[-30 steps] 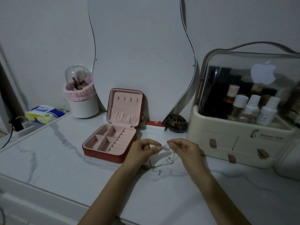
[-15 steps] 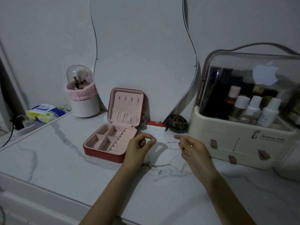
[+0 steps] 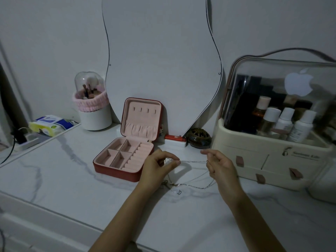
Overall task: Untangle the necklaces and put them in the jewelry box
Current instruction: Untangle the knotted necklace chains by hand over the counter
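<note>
Thin silver necklaces [image 3: 192, 161] stretch taut between my two hands above the marble table, with loops and a small pendant [image 3: 177, 192] trailing onto the table below. My left hand [image 3: 158, 166] pinches the chain between thumb and forefinger, just right of the jewelry box. My right hand [image 3: 217, 165] pinches the other end, fingers curled. The red jewelry box [image 3: 116, 171] stands open with pink compartments, its lid upright against the mirror.
A cream cosmetics organiser [image 3: 272, 160] with bottles stands close on the right. A wavy mirror [image 3: 160, 60] leans on the wall behind. A brush holder [image 3: 94, 113], a tissue pack [image 3: 51, 125], a dark round dish [image 3: 199, 140] and a small red-white item [image 3: 174, 139] line the back.
My hands have moved apart, drawing a length of chain taut between them. The dangling loops have spread wider over the table.
</note>
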